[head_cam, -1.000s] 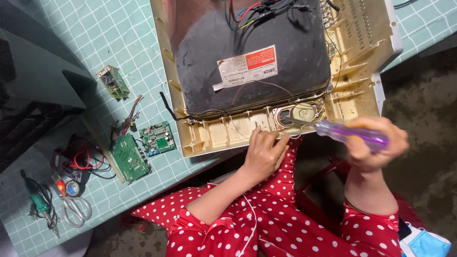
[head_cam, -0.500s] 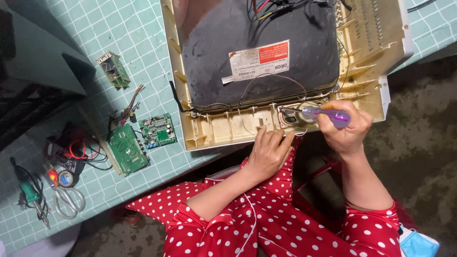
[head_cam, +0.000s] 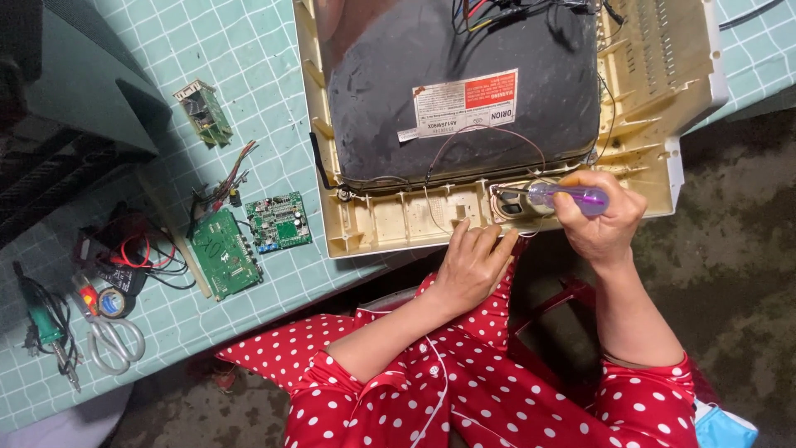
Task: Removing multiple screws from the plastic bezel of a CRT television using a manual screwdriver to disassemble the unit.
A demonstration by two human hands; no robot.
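Right hand (head_cam: 601, 228) clenched around purple translucent screwdriver (head_cam: 572, 198), shaft pointing left into the round speaker (head_cam: 521, 199) at the near edge of cream plastic television casing (head_cam: 663, 91). Left hand (head_cam: 473, 264) released, fingers flat against casing's lower rim. Dark dusty picture tube (head_cam: 464, 91) inside. Green circuit boards (head_cam: 249, 236), scissors (head_cam: 112, 340) on teal checked desk (head_cam: 108, 33); bare concrete floor below.

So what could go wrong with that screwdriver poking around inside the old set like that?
The right hand holds a purple-handled screwdriver with its tip at the small speaker; a slip might puncture it or snag the thin wires looping close by. The left hand rests on the cream casing near that tip, so it could get jabbed. The casing also overhangs the table edge and might tip.
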